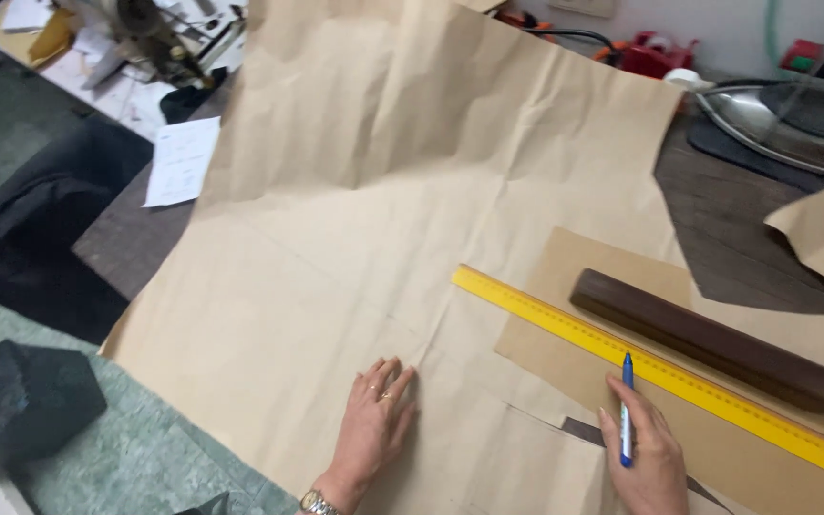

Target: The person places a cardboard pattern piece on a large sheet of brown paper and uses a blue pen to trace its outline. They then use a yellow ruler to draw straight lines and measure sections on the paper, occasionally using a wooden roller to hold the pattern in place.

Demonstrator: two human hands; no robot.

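Observation:
A large sheet of brown paper (364, 191) covers the table. My left hand (379, 420) lies flat on it, fingers together, holding nothing, with a watch at the wrist. My right hand (646, 453) grips a blue pen (626, 410), its tip touching the near edge of a long yellow ruler (660, 372). The ruler runs diagonally across a smaller brown paper piece (565, 277). A dark wooden block (712, 339) lies on that piece just beyond the ruler.
A clothes iron (793, 119) rests at the far right on dark cloth (736, 229). A white printed sheet (181, 160) lies at the table's left edge. A sewing machine (145, 33) stands far left. A black box (21, 401) sits on the green floor.

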